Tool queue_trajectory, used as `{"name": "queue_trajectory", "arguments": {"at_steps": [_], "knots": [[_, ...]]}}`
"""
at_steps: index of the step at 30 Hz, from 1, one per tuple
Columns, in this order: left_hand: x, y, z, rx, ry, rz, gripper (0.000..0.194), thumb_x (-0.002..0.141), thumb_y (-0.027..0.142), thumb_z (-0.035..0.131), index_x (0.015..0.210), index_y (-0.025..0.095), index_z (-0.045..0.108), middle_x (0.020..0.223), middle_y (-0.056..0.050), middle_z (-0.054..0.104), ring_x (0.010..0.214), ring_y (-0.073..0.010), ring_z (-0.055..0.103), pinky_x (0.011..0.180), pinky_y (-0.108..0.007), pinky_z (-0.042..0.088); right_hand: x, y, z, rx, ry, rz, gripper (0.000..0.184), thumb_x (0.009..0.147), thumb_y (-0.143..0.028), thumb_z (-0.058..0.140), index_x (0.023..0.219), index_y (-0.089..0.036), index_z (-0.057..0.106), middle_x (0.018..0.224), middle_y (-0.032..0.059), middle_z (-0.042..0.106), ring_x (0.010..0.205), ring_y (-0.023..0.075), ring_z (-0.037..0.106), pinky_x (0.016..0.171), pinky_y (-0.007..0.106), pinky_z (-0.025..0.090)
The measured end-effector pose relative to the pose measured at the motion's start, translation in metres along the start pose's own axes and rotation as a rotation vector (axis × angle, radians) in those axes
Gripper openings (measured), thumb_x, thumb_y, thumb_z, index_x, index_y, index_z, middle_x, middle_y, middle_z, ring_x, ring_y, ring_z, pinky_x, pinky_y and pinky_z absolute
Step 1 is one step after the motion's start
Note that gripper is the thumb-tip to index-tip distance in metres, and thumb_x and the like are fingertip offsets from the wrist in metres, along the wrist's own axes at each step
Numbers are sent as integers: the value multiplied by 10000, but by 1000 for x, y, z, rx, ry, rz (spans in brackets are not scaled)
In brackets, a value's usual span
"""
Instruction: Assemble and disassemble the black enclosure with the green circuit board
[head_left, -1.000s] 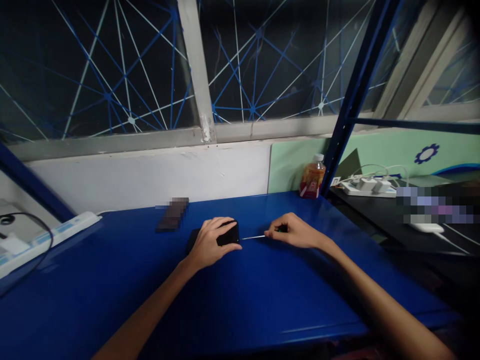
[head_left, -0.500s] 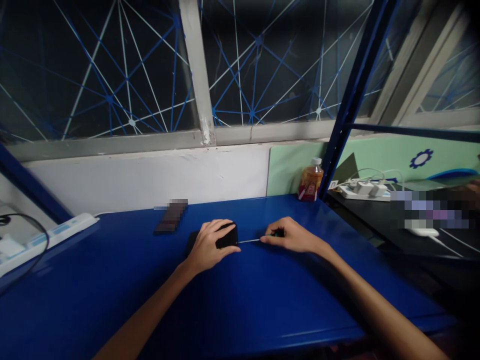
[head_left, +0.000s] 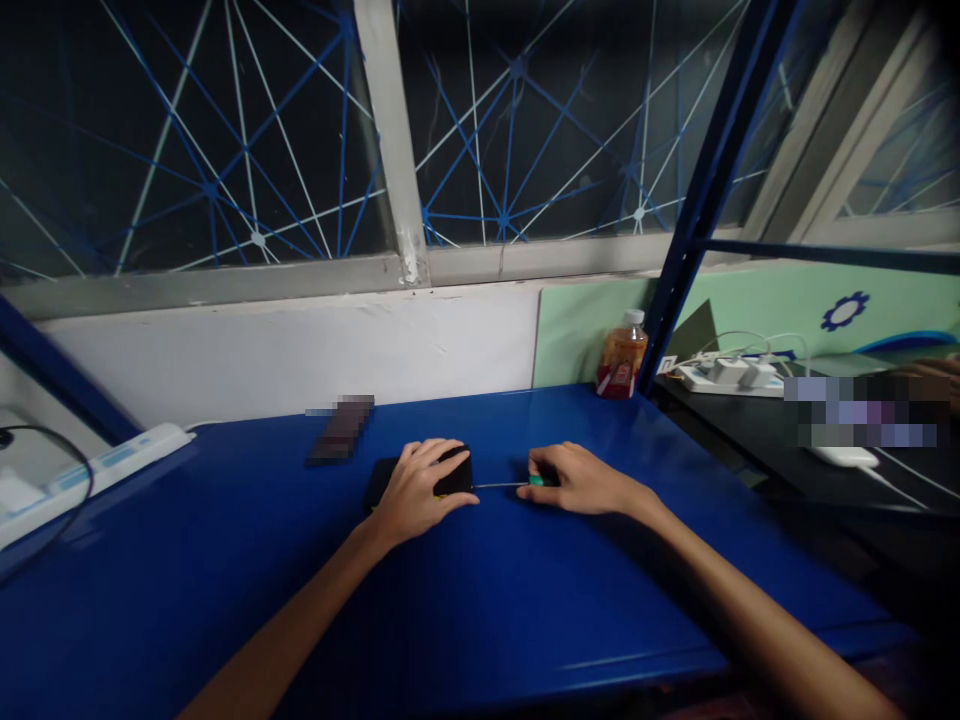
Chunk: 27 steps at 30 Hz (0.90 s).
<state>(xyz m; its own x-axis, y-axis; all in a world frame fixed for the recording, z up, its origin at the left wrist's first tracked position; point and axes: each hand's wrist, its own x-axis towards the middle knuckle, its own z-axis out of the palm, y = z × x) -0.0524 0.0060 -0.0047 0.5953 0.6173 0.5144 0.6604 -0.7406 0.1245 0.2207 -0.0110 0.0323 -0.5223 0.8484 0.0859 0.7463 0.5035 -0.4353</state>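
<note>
My left hand [head_left: 416, 490] lies over a small black device [head_left: 452, 472] on the blue table [head_left: 480, 610], fingers curled around it and thumb along its near edge. My right hand [head_left: 577, 480] is closed on a thin screwdriver [head_left: 501, 485] with a green handle. Its metal shaft points left, and the tip meets the right side of the black device. A flat dark pad shows under the device at my left hand's far side.
A dark flat object [head_left: 339, 432] lies on the table behind my left hand. A white power strip [head_left: 90, 478] sits at the left edge. An orange drink bottle [head_left: 622, 357] stands at the back right by a blue post. Chargers and cables [head_left: 731, 372] fill the black shelf to the right.
My right hand has slid a little left toward the device, so less shaft shows between the hands. The left hand stays on the device.
</note>
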Motion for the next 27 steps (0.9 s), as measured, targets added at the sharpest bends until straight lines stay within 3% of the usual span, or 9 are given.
{"name": "queue_trajectory", "arguments": {"at_steps": [4, 11, 14, 18, 22, 27], "knots": [[-1, -1, 1, 17, -43, 19, 551, 793, 558, 636, 1239, 239, 584, 1266, -106, 602, 1163, -308, 526, 942, -502, 384, 0, 1, 2, 21, -39, 3, 372, 802, -544, 591, 767, -175, 619, 635, -2, 576, 579, 122, 476, 545, 249, 286], [-2, 1, 2, 25, -78, 56, 553, 786, 567, 636, 1241, 258, 583, 1267, -104, 601, 1160, -317, 529, 943, -514, 378, 2, 10, 2, 365, -331, 42, 510, 893, -557, 435, 720, -135, 663, 537, -7, 512, 479, 95, 428, 475, 226, 315], [-3, 1, 4, 29, -90, 68, 540, 795, 562, 628, 1241, 260, 583, 1274, -105, 593, 1162, -320, 526, 945, -523, 373, 2, 11, 3, 338, -280, -8, 451, 894, -501, 472, 723, -136, 674, 556, -7, 529, 496, 93, 428, 491, 228, 319], [-4, -1, 5, 36, -103, 73, 516, 811, 559, 610, 1239, 271, 583, 1284, -106, 585, 1169, -319, 518, 938, -518, 376, 1, 11, 1, 206, -160, -40, 322, 789, -483, 639, 759, -167, 691, 587, -23, 559, 524, 99, 429, 502, 235, 294], [-3, -2, 6, 38, -97, 71, 524, 818, 567, 595, 1238, 254, 585, 1285, -110, 582, 1168, -317, 515, 936, -515, 377, 1, 8, -1, 98, -108, -5, 327, 710, -505, 717, 733, -182, 675, 585, -23, 581, 528, 110, 462, 510, 244, 280], [-2, -1, 6, 76, -106, 65, 523, 832, 573, 571, 1232, 236, 590, 1280, -118, 582, 1163, -316, 519, 934, -503, 384, 3, 5, 1, -48, -37, -15, 345, 705, -522, 727, 763, -193, 639, 616, -16, 586, 556, 123, 476, 523, 250, 255]]}}
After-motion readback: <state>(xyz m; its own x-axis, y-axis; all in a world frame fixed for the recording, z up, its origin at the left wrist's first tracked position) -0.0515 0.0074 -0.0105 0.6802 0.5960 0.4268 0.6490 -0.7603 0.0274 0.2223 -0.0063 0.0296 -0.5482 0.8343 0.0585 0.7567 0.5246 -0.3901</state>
